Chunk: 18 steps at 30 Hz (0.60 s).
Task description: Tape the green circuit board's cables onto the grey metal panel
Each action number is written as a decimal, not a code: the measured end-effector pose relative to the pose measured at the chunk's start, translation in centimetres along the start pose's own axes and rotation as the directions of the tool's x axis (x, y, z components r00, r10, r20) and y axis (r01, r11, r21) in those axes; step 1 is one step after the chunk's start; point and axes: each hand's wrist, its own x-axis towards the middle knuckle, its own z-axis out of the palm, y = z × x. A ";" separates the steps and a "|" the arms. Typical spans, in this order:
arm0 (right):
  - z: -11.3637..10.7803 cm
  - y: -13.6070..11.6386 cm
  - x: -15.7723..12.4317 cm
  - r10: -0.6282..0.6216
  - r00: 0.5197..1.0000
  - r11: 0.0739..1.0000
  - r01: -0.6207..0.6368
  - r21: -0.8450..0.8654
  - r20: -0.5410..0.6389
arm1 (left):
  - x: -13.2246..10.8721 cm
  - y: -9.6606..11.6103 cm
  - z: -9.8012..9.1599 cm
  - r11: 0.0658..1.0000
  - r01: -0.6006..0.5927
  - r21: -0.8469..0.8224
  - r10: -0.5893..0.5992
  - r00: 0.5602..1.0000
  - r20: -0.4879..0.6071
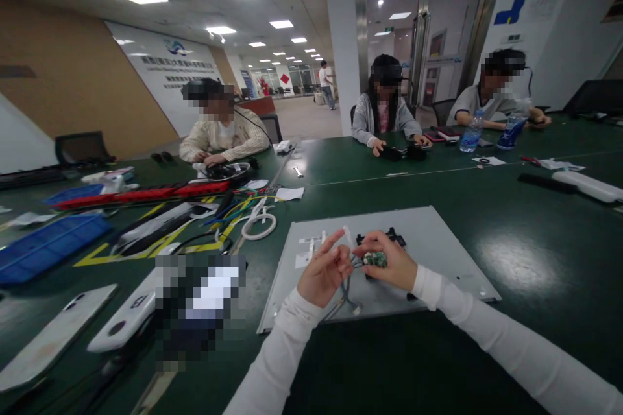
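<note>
My right hand [392, 266] is closed round a small green circuit board [375, 259] with thin wires [346, 290] hanging from it. My left hand [325, 270] pinches the white connector end [346, 233] of those wires, with the forefinger stretched out. Both hands hover over a flat grey metal panel [438, 240] lying on the dark green table [535, 253]. A black part [392, 235] lies on the panel just behind my right hand.
To the left lie white plastic housings [53, 331], a blue tray [46, 243], a red strip [141, 194], coloured cables [243, 207] and a white cable coil [259, 220]. Three seated people work at the far side. Water bottles [471, 132] stand at the back right.
</note>
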 end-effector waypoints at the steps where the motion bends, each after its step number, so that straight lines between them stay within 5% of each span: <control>1: 0.3 0.1 0.0 -0.006 1.000 1.000 0.006 0.011 0.014 | -0.1 0.0 -0.2 1.000 0.011 -0.021 -0.011 1.000 -0.001; 18: 2.1 1.9 -0.8 -0.120 0.986 0.985 0.103 -0.141 -0.117 | -0.1 -0.7 -1.0 0.997 0.080 0.022 -0.081 0.996 0.025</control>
